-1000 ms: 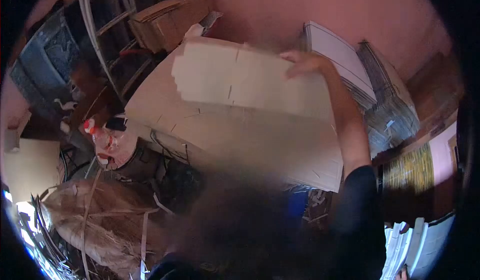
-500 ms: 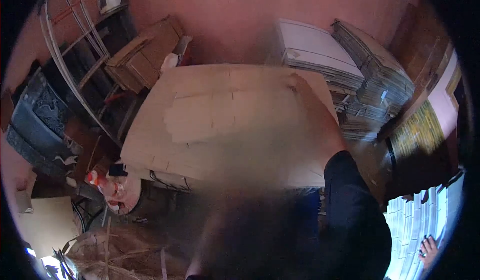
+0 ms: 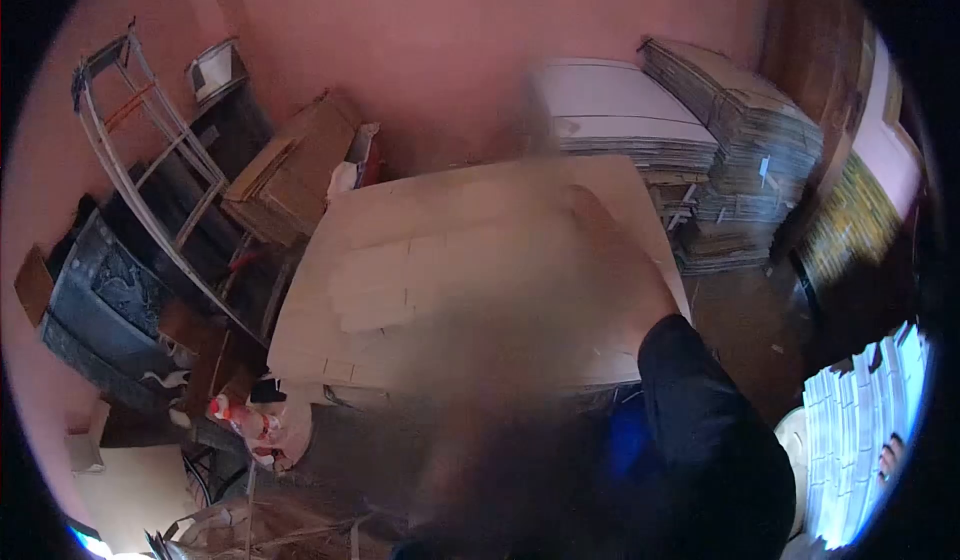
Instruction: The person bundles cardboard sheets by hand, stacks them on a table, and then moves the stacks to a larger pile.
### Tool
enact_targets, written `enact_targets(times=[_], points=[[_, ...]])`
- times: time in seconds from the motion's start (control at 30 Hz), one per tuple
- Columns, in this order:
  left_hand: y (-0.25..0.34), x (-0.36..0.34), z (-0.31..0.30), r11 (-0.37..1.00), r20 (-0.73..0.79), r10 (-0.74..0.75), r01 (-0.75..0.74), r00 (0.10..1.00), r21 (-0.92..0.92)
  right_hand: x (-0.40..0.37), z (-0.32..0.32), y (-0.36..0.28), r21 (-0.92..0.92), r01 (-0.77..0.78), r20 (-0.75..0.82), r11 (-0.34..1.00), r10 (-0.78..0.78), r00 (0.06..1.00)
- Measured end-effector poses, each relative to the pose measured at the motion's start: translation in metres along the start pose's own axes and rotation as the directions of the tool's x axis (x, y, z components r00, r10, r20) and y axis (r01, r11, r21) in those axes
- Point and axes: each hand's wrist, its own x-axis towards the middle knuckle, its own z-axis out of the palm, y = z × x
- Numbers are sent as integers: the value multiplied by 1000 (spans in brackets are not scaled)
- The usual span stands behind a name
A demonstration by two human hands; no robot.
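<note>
A broad sheet of brown cardboard [image 3: 370, 260] lies flat in the middle of the view, with short dark marks along it. My right arm, in a dark sleeve, reaches forward over its right part, and my right hand [image 3: 590, 210] is over the far right of the sheet. A blurred patch in the centre smears that hand, so its fingers cannot be made out. Low in the view, a faint blurred forearm shows left of centre; my left hand itself cannot be made out.
Flattened cardboard stacks [image 3: 740, 110] and a white-topped stack [image 3: 620, 105] stand at the back right. A metal frame [image 3: 150, 180] and cardboard boxes [image 3: 295, 170] lean at the left. Another person's hand [image 3: 889, 456] shows at the lower right edge, by bright white strips [image 3: 850, 440].
The view has shifted, so the sheet and the things at the left sit lower and further right. My right arm remains stretched over the sheet.
</note>
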Motion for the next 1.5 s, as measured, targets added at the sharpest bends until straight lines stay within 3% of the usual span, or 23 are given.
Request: enact_targets(times=[0.03,0.1,0.2,0.23,0.3,0.4,0.53,0.6,0.67,0.77,0.9,0.97,1.0,1.03,1.07,1.1,1.13,1.2,1.27,1.37,1.43,1.47,1.5], points=[[-2,4,-2,1000,5,3,-3,1000,13,8,-1,1,28,-17,-9,999,18,1000],[-1,18,-14,997,380,38,-58,924,43,31,-6,12,87,-55,-21,995,58,998],[4,23,-13,960,514,128,-237,848,151,40,-4,15,154,-84,-23,985,89,996],[5,24,-9,955,519,128,-247,845,167,41,-3,19,174,-89,-21,981,94,995],[0,20,-11,982,257,67,-110,964,155,37,1,25,210,-74,-17,975,80,997],[-16,21,-12,955,314,192,-250,930,156,35,2,44,254,21,-43,967,-10,999],[-19,5,-14,971,443,108,-191,890,146,21,1,68,299,177,-108,938,-151,983],[-30,-29,0,949,226,213,-256,951,185,-3,1,76,313,205,-134,927,-170,976],[-38,-49,-1,944,286,186,-252,940,214,-42,9,89,266,253,-423,930,-123,898],[-52,-79,-12,899,342,189,-303,921,318,-94,2,122,186,416,-563,890,-250,788],[-63,-110,-34,806,391,181,-364,903,468,-214,17,135,287,505,-690,814,-190,698],[-63,-116,-48,831,455,59,-296,888,470,-275,32,135,393,362,-702,845,22,712],[-58,-109,-70,789,450,76,-329,890,518,-273,42,165,523,450,-646,724,-8,763],[-55,-100,-94,745,450,87,-358,889,562,-305,48,160,355,357,-797,864,80,598],[-54,-105,-100,754,363,69,-287,929,591,-345,46,151,502,306,-574,809,47,817],[-54,-116,-103,756,271,48,-212,961,619,-350,63,168,451,115,-710,885,278,647],[-54,-126,-109,686,321,88,-291,943,667,-381,51,169,422,198,-543,885,72,837],[-47,-118,-125,655,292,110,-291,950,697,-390,25,205,512,197,-541,836,136,830],[-11,-81,-165,700,183,71,-180,981,691,-377,7,251,646,152,-385,748,147,911],[8,-37,-220,726,242,-140,-67,960,685,-359,-21,284,779,22,-73,627,55,996],[-6,-85,-177,616,413,-170,-231,895,753,-349,-50,257,636,-66,21,769,68,997],[-20,-107,-157,618,273,7,-219,962,755,-343,-65,234,469,-139,120,872,92,988],[-9,-108,-158,630,288,-13,-215,958,747,-344,-78,213,274,-195,213,942,138,967]])
